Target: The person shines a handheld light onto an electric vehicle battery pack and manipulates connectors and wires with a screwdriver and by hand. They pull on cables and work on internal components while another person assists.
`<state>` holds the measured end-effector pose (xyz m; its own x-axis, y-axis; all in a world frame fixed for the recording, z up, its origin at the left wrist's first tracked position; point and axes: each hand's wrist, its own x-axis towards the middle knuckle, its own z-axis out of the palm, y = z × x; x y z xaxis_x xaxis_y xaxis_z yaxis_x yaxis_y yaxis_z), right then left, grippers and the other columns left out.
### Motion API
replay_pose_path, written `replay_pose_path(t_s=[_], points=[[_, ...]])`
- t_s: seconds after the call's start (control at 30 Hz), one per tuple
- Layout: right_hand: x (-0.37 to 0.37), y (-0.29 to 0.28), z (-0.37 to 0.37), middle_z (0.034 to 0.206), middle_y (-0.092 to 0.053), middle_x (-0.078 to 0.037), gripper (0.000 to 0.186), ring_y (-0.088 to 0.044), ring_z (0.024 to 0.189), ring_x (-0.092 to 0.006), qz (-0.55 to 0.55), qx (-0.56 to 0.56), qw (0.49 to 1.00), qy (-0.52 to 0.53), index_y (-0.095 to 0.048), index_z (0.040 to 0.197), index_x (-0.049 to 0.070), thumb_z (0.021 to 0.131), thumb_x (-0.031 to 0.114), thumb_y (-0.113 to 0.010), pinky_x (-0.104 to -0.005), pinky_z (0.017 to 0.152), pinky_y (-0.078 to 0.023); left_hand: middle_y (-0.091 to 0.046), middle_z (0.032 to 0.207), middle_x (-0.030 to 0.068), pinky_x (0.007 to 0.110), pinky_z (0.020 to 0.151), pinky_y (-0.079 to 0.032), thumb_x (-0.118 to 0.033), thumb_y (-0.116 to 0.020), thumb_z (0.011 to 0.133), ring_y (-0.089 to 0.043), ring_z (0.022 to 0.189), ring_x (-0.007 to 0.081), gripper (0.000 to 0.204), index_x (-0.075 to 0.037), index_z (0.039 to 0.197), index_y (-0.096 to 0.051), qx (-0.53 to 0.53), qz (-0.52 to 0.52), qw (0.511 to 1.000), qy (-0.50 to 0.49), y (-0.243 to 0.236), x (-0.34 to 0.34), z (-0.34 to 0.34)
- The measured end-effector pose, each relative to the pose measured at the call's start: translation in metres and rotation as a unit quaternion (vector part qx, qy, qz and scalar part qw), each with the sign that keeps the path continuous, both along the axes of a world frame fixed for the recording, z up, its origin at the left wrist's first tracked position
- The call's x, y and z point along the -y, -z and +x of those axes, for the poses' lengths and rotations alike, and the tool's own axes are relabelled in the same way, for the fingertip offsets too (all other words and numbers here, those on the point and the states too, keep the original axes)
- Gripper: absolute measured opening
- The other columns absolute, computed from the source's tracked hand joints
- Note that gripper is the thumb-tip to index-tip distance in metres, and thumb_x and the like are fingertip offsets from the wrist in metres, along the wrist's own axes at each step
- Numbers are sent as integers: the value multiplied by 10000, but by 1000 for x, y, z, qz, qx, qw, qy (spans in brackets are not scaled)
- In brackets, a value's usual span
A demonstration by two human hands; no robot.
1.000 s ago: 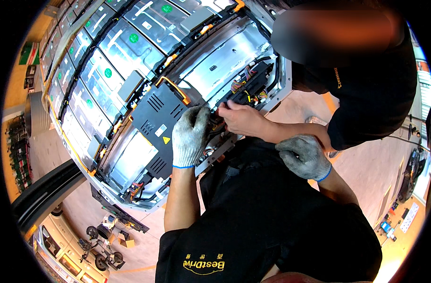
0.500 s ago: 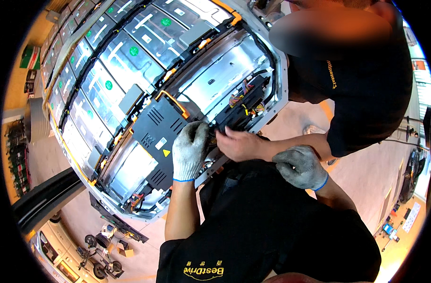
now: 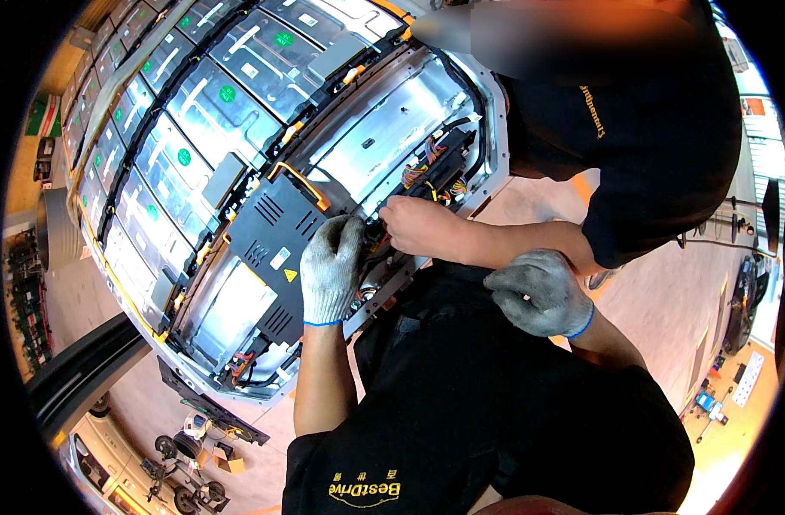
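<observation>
My left hand (image 3: 333,266), in a white and grey knit glove, is closed at the right edge of a black slotted cover (image 3: 268,232) on a large open battery pack (image 3: 195,120). Its fingertips hide whatever they grip there. Beside it, another person's bare hand (image 3: 414,225) reaches in from the right, fingers curled down among dark wiring. My right hand (image 3: 543,293), gloved alike, hangs over that person's forearm, away from the pack. Its fingers curl toward the thumb, leaving a small gap; anything pinched in them is too small to make out.
Orange cables (image 3: 302,184) run along the cover's top edge. A black module with coloured wires (image 3: 440,172) lies in the pack's right bay. The other person (image 3: 624,146) leans in at upper right. A dark beam (image 3: 88,369) stands at left, and a cardboard box (image 3: 229,459) sits on the floor.
The view has shifted, so the pack appears slightly further left. The other person's hand has curled its fingers inward beside my left hand. Both my hands keep nearly the same pose.
</observation>
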<state>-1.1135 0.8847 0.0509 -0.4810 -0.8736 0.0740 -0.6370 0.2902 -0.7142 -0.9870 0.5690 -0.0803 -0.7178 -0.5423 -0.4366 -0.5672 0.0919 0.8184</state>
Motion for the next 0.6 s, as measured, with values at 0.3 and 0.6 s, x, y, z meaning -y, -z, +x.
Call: replay_pose_path(t_s=[0.3, 0.6], points=[[-1, -10, -1, 933, -824, -87, 386, -802, 792, -274, -52, -47, 997, -31, -837, 1217, 68, 848, 82, -948, -435, 709, -611, -870, 1184, 244, 440, 965, -639, -400, -773, 1120, -851, 1084, 365, 467, 12, 1330, -832, 6, 0, 1000, 5, -7, 0, -5], [3, -6, 0, 985, -825, -69, 435, -801, 806, -260, -71, -9, 994, -78, -816, 1310, 114, 903, 147, -964, -424, 709, -631, -870, 1233, 245, 453, 1008, -646, -376, -749, 1136, -853, 1151, 382, 428, -13, 1345, -836, 2, -43, 999, 23, -5, 5, 8]])
